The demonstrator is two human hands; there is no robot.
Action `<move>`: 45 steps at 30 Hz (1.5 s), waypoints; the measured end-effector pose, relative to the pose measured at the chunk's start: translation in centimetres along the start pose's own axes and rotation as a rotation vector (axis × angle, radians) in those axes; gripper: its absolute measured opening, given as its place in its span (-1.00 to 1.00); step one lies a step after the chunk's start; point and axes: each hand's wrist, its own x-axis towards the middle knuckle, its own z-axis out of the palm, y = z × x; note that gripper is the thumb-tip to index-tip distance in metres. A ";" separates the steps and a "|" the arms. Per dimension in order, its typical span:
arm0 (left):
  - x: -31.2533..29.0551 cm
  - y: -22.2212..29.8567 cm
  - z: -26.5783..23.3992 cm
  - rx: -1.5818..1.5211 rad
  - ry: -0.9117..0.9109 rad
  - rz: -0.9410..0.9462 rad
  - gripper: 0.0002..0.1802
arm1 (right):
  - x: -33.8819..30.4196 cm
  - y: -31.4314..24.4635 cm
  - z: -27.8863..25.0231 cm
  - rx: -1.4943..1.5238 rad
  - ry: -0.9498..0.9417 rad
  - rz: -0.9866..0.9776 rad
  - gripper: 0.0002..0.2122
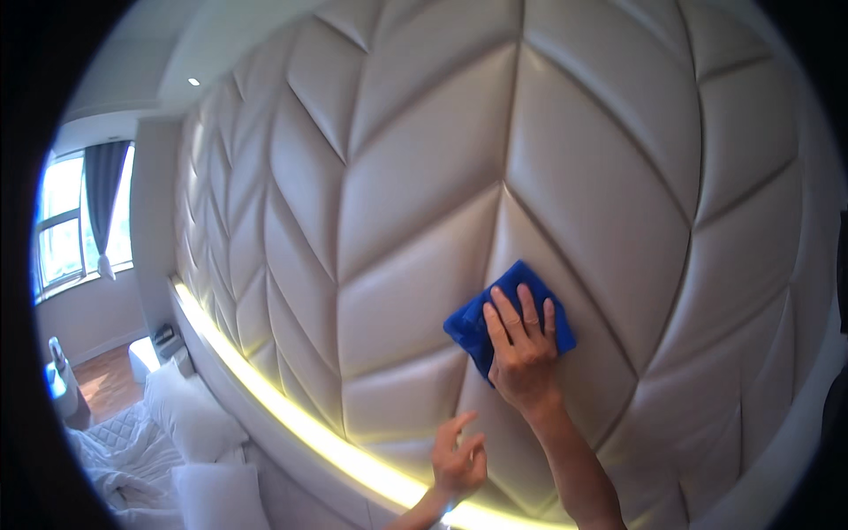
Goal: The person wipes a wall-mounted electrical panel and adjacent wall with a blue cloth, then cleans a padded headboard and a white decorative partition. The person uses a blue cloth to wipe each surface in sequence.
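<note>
My right hand (523, 358) presses a folded blue cloth (470, 327) flat against the padded wall panel (415, 238), its fingers spread over the cloth. The panel is beige, quilted in a leaf-like pattern with deep seams. Lower and to the left, my left hand (459, 459) holds nothing; its fingers are loosely bent and apart, near the panel's lower part. Whether it touches the panel I cannot tell.
A glowing light strip (309, 428) runs along the panel's base, above a low ledge. At lower left is a bed with white pillows (216, 496) and rumpled bedding (132, 468). Beyond it are a bedside table (143, 359) and a window (62, 247) with a grey curtain (106, 190).
</note>
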 end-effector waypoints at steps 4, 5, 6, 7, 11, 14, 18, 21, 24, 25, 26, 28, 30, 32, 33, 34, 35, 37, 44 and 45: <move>6.2 -1.6 -0.4 -0.037 0.130 0.095 -0.76 | 6.7 0.9 1.7 -0.071 0.065 -0.097 -0.68; 6.9 -2.2 -0.7 -0.031 0.153 0.103 -0.76 | 7.2 0.7 1.8 -0.052 0.061 -0.087 -0.68; 8.1 -2.6 -1.1 -0.028 0.179 0.105 -0.77 | 7.8 1.1 2.4 -0.088 0.046 -0.109 -0.59; 9.1 -2.9 -1.4 -0.037 0.192 0.097 -0.78 | 8.2 1.1 2.9 -0.073 0.033 -0.123 -0.59; 13.3 -3.9 -1.1 -0.079 0.243 0.110 -0.77 | 10.3 1.2 3.8 -0.014 -0.017 -0.186 -0.58; 15.3 -4.0 -0.8 -0.113 0.275 0.129 -0.76 | 10.9 -0.1 5.0 -0.018 -0.042 -0.206 -0.54; 15.9 -5.1 -2.2 -0.064 0.305 0.131 -0.77 | 9.9 -2.5 7.9 0.014 -0.044 -0.252 -0.60; 15.8 -6.5 -3.4 -0.058 0.289 0.127 -0.76 | 8.1 -4.6 11.8 -0.018 -0.092 -0.347 -0.59; 14.9 -8.1 -4.2 -0.014 0.210 0.058 -0.70 | 6.9 -7.1 14.1 0.094 -0.169 -0.316 -0.54; 14.4 -9.2 -4.4 0.030 0.180 0.041 -0.67 | 6.2 -7.8 15.4 0.138 -0.171 -0.315 -0.53; 14.4 -9.6 -4.8 0.056 0.171 0.007 -0.65 | 5.8 -8.4 15.6 0.142 -0.153 -0.375 -0.52; 13.9 -10.9 -5.3 0.150 0.144 -0.078 -0.61 | 5.0 -10.3 17.3 0.101 -0.217 -0.448 -0.49; 13.0 -12.7 -5.6 0.279 0.098 -0.195 -0.51 | 4.0 -12.1 19.1 0.126 -0.251 -0.483 -0.51; 12.1 -15.7 -6.1 0.366 0.141 -0.187 -0.50 | 4.0 -14.2 20.6 0.172 -0.266 -0.520 -0.53; 11.9 -16.7 -6.6 0.410 0.165 -0.179 -0.49 | 4.2 -15.2 21.4 0.194 -0.269 -0.546 -0.53; 11.4 -17.2 -7.1 0.417 0.136 -0.211 -0.46 | 3.7 -15.7 22.4 0.220 -0.288 -0.570 -0.54; 11.1 -17.1 -7.1 0.377 0.140 -0.264 -0.46 | 2.9 -15.9 23.3 0.246 -0.311 -0.595 -0.55; 9.9 -16.0 -6.2 0.285 0.132 -0.386 -0.47 | 0.6 -15.1 24.9 0.291 -0.380 -0.655 -0.56; 5.0 -13.9 -3.0 0.214 0.239 -0.561 -0.43 | -3.8 -11.5 23.4 0.434 -0.479 -0.828 -0.62; 5.0 -12.8 -2.7 0.167 0.243 -0.569 -0.43 | -4.1 -10.8 23.0 0.436 -0.480 -0.831 -0.62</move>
